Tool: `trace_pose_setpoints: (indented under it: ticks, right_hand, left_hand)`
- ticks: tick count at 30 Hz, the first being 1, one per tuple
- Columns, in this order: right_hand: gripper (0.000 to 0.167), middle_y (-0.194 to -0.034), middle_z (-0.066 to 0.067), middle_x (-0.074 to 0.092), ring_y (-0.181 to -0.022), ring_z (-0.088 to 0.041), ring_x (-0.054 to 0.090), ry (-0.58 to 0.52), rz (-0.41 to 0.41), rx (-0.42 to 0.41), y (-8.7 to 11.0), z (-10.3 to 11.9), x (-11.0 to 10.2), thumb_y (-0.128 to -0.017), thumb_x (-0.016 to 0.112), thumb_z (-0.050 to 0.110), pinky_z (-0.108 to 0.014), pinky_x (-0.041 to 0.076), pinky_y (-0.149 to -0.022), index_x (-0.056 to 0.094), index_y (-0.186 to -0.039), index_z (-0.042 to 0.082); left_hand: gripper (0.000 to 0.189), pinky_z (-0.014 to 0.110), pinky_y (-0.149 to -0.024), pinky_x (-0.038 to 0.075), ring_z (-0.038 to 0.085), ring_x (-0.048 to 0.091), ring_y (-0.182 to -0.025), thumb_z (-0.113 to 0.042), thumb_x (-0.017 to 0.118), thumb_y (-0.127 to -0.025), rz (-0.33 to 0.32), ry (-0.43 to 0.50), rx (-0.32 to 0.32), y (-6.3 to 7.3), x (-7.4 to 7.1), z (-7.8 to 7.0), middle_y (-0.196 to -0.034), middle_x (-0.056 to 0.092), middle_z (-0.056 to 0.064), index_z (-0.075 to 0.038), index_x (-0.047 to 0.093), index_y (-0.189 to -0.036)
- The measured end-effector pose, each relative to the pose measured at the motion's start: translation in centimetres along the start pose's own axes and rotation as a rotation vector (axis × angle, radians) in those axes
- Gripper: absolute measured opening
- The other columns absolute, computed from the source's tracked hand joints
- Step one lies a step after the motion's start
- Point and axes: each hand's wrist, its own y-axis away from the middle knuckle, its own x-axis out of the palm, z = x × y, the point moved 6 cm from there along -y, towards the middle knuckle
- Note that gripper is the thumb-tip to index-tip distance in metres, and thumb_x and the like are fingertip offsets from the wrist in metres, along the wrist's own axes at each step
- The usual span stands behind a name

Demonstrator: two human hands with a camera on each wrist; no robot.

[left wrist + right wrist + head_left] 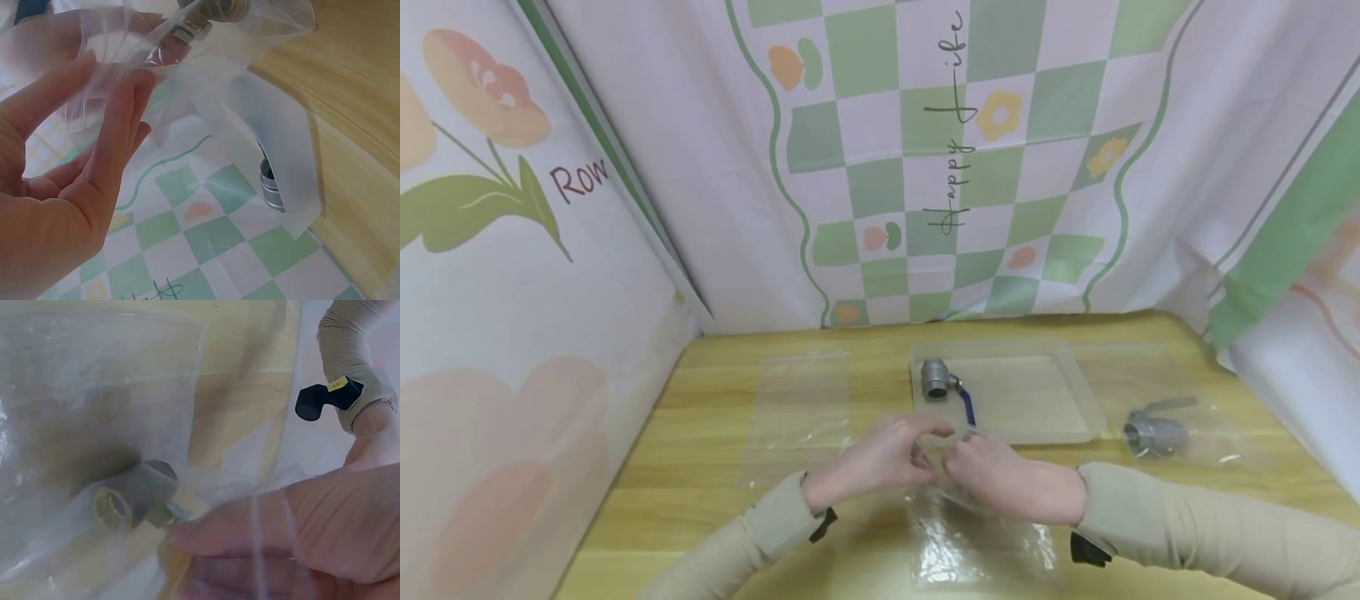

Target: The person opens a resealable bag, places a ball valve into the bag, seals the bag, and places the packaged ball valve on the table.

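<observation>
A ball valve with a threaded grey body sits inside a clear plastic bag. My right hand pinches it near the stem, its fingers seen through the film. My left hand holds the mouth of this bag, thumb on one side and fingers on the other. In the left wrist view the valve body shows at the top, and the film crosses both hands. The lower part of the bag lies on the table below the hands. How the valve's handle lies is hard to tell.
Behind the hands stands a shallow translucent tray holding another ball valve with a blue lever. To the right lies a bagged valve with a grey lever. A flat clear bag lies at the left on the wooden table.
</observation>
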Motion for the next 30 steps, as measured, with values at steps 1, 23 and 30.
trace_pose_setpoints:
  ticks: [1,23,30]
  right_hand:
    - [0.01,-0.058,0.002,0.06,-0.05,-0.006,0.049,0.011,0.009,0.008,0.1,0.0,-0.1,-0.081,0.077,0.009,-0.013,0.046,-0.049,0.068,-0.076,0.008]
    - [0.02,-0.083,0.0,0.07,-0.068,-0.009,0.065,-0.23,-0.177,0.068,4.1,-2.6,-7.6,-0.078,0.082,0.013,-0.017,0.054,-0.057,0.066,-0.09,0.011]
    - [0.035,-0.09,-0.004,0.073,-0.073,-0.016,0.069,-0.211,-0.2,0.097,5.5,-4.2,-6.8,-0.071,0.087,0.028,-0.023,0.06,-0.062,0.067,-0.094,0.01]
  left_hand:
    - [0.062,0.005,-0.078,0.053,-0.006,0.067,-0.078,-0.01,0.081,-0.079,0.004,-0.001,0.006,0.0,0.0,-0.1,-0.137,0.063,0.009,-0.008,0.056,-0.136]
    - [0.061,0.006,-0.066,0.054,-0.008,0.067,-0.075,-0.001,0.076,-0.081,0.096,0.077,0.002,-0.2,0.6,-0.9,-0.125,0.07,0.011,-0.01,0.055,-0.137]
    - [0.062,0.006,-0.067,0.055,-0.006,0.069,-0.079,-0.001,0.076,-0.082,0.108,0.099,-0.009,-0.4,0.8,-0.9,-0.129,0.068,0.011,-0.011,0.054,-0.139]
